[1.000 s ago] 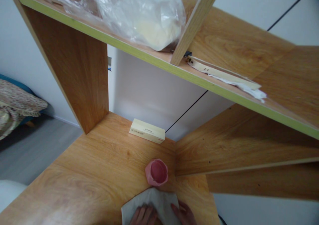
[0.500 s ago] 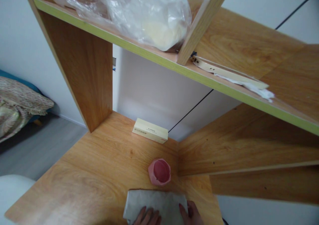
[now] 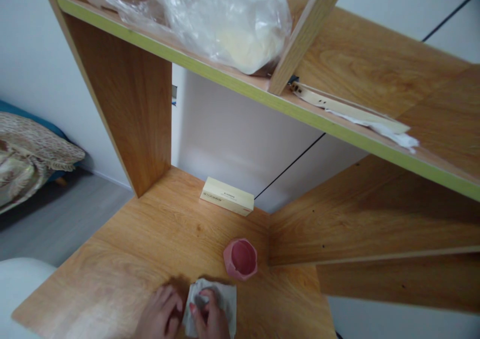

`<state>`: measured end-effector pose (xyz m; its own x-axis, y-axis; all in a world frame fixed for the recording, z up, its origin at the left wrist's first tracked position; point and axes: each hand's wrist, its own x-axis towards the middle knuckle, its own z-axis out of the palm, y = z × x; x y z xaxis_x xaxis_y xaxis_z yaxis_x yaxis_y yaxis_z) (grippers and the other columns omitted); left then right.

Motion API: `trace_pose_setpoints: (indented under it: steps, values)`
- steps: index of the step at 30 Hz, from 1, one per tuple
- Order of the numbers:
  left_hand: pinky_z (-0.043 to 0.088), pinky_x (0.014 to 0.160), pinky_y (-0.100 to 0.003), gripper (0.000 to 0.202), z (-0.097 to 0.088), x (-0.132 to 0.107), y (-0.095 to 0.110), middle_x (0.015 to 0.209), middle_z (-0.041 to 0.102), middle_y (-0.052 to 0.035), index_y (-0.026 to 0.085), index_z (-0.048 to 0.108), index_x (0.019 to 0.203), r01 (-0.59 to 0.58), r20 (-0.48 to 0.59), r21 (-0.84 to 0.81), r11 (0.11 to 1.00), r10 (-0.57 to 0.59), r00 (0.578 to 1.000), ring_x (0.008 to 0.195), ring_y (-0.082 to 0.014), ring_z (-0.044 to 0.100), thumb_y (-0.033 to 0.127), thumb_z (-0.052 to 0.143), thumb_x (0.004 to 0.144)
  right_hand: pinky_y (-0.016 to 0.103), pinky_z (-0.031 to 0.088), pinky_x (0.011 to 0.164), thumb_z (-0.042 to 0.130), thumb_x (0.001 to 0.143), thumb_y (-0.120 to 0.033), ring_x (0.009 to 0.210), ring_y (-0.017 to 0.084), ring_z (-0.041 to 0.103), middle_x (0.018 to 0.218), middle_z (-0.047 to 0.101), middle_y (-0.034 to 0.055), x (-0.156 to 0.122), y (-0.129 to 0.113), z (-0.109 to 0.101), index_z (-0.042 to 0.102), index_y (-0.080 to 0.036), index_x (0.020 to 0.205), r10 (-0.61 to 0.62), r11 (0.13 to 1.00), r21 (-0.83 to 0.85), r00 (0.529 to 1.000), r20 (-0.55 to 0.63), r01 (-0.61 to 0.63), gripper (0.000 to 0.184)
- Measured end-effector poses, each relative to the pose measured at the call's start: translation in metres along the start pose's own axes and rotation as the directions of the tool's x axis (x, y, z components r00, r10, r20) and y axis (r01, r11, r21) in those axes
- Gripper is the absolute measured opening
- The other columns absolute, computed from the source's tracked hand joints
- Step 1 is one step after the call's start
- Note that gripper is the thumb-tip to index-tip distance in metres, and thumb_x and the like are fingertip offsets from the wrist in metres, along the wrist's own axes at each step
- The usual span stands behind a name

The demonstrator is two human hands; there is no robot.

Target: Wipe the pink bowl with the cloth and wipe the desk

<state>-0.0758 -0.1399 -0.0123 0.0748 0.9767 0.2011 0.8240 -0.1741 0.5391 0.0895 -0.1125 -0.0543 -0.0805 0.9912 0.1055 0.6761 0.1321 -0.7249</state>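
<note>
A pale grey cloth (image 3: 229, 301), folded into a small stack, lies on the wooden desk near the bottom of the view. Over it is my right hand (image 3: 213, 316), thumb and fingers pinching a raised bit of the cloth. Just left of the cloth, my left hand (image 3: 159, 311) rests low over the desk with its fingers curled in; nothing shows in them. Behind the cloth stands a pink faceted pot (image 3: 242, 259), which neither hand touches.
A cream-coloured long box (image 3: 227, 196) lies at the desk's back edge. Overhead runs a shelf (image 3: 232, 86) bearing a clear plastic bag (image 3: 225, 24) and a pale strip (image 3: 348, 110). Wooden panels (image 3: 360, 209) close off the right; a white chair (image 3: 22, 289) is at the left.
The cloth has gone from a wide flat piece to a smaller folded one. My right hand moved left onto it, and my left hand moved left off it, beside its edge.
</note>
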Motion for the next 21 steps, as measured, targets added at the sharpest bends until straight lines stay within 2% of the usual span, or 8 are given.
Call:
trace_pose_setpoints:
  steps: [2, 4, 6, 8, 10, 11, 15, 21]
  values:
    - [0.051, 0.072, -0.032, 0.019, -0.019, 0.006, -0.018, 0.080, 0.066, -0.0014, 0.024, 0.059, 0.074, 0.088, -0.062, 0.021, 0.996, -0.086, 0.994, 0.079, -0.0201, 0.061, 0.012, 0.046, 0.066, 0.021, 0.044, 0.046, 0.035, 0.090, -0.045, 0.047, 0.015, 0.059, 0.057, 0.063, -0.0005, 0.002, 0.009, -0.008, 0.062, -0.024, 0.087, -0.090, 0.995, -0.039, 0.996, -0.025, 0.089, 0.034]
    - [0.052, 0.076, -0.036, 0.021, -0.029, 0.011, -0.040, 0.088, 0.068, -0.0028, 0.024, 0.062, 0.082, 0.140, -0.135, 0.065, 0.988, -0.130, 0.982, 0.085, -0.0219, 0.063, 0.018, 0.046, 0.070, 0.023, 0.050, 0.060, 0.032, 0.092, -0.040, 0.063, 0.016, 0.064, 0.073, 0.069, 0.0032, 0.007, 0.019, -0.022, 0.065, -0.025, 0.092, -0.224, 0.968, -0.131, 0.973, -0.055, 0.215, 0.037]
    - [0.051, 0.082, -0.039, 0.029, -0.034, 0.013, -0.060, 0.102, 0.068, -0.0055, 0.022, 0.062, 0.099, 0.158, -0.176, 0.111, 0.981, -0.137, 0.975, 0.094, -0.0232, 0.063, 0.026, 0.046, 0.075, 0.028, 0.051, 0.074, 0.034, 0.091, -0.039, 0.082, 0.019, 0.066, 0.091, 0.070, 0.0043, 0.010, 0.030, -0.033, 0.066, -0.028, 0.102, -0.417, 0.879, -0.262, 0.909, -0.018, 0.399, 0.036]
    - [0.048, 0.090, -0.042, 0.040, -0.035, 0.015, -0.072, 0.117, 0.064, -0.0085, 0.020, 0.056, 0.116, 0.179, -0.178, 0.160, 0.971, -0.150, 0.973, 0.106, -0.0244, 0.060, 0.033, 0.044, 0.080, 0.034, 0.048, 0.084, 0.038, 0.089, -0.046, 0.095, 0.022, 0.063, 0.103, 0.069, 0.0026, 0.008, 0.041, -0.035, 0.062, -0.033, 0.114, -0.577, 0.741, -0.388, 0.815, 0.050, 0.548, 0.037]
    - [0.043, 0.097, -0.047, 0.048, -0.033, 0.017, -0.075, 0.128, 0.058, -0.0104, 0.018, 0.048, 0.128, 0.211, -0.169, 0.209, 0.955, -0.177, 0.970, 0.116, -0.0255, 0.054, 0.037, 0.039, 0.084, 0.040, 0.044, 0.091, 0.035, 0.087, -0.058, 0.102, 0.025, 0.061, 0.111, 0.067, 0.0014, 0.000, 0.051, -0.030, 0.056, -0.037, 0.123, -0.660, 0.631, -0.486, 0.748, 0.075, 0.605, 0.047]
    - [0.039, 0.100, -0.049, 0.051, -0.031, 0.019, -0.074, 0.131, 0.055, -0.0110, 0.017, 0.045, 0.132, 0.225, -0.165, 0.231, 0.947, -0.190, 0.968, 0.121, -0.0259, 0.050, 0.037, 0.037, 0.086, 0.043, 0.042, 0.093, 0.031, 0.086, -0.063, 0.103, 0.026, 0.060, 0.113, 0.066, 0.0017, -0.005, 0.057, -0.026, 0.054, -0.038, 0.125, -0.667, 0.610, -0.525, 0.742, 0.064, 0.594, 0.052]
    - [0.030, 0.106, -0.052, 0.054, -0.017, 0.024, -0.063, 0.137, 0.048, -0.0130, 0.012, 0.035, 0.139, 0.230, -0.157, 0.268, 0.935, -0.194, 0.968, 0.130, -0.0258, 0.040, 0.035, 0.030, 0.090, 0.048, 0.036, 0.096, 0.017, 0.089, -0.061, 0.106, 0.028, 0.059, 0.114, 0.066, 0.0045, -0.020, 0.078, -0.020, 0.046, -0.038, 0.132, -0.578, 0.657, -0.610, 0.816, -0.030, 0.443, 0.057]
    - [0.028, 0.108, -0.050, 0.058, 0.008, 0.034, -0.045, 0.140, 0.045, -0.0111, 0.018, 0.018, 0.146, 0.152, -0.141, 0.243, 0.958, -0.120, 0.983, 0.131, -0.0228, 0.038, 0.032, 0.032, 0.092, 0.055, 0.032, 0.098, 0.031, 0.088, -0.053, 0.113, 0.034, 0.054, 0.118, 0.063, 0.0084, -0.016, 0.088, -0.035, 0.042, -0.032, 0.136, -0.452, 0.725, -0.620, 0.886, -0.099, 0.301, 0.054]
